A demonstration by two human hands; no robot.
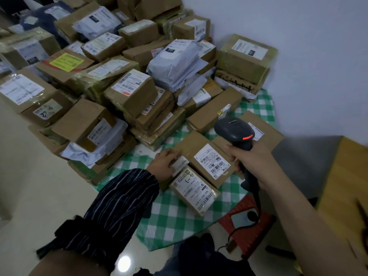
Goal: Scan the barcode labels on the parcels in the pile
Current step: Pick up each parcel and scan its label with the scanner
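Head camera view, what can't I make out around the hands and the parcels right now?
- Far parcels in the pile: label barcodes too small and blurred.
- Scanner trigger: hidden under the right hand gripping the handle.
- White label: partly covered by the left hand; grip or mere touch unclear.
- Parcels at the left edge: cut off by the frame.

L arm: dark oversleeve (pixel 111 208) w/ thin white stripes, gathered at wrist end, black frilled hem at upper end. R arm (pixel 298 206) bare. Dark clothing (pixel 199 255) below.
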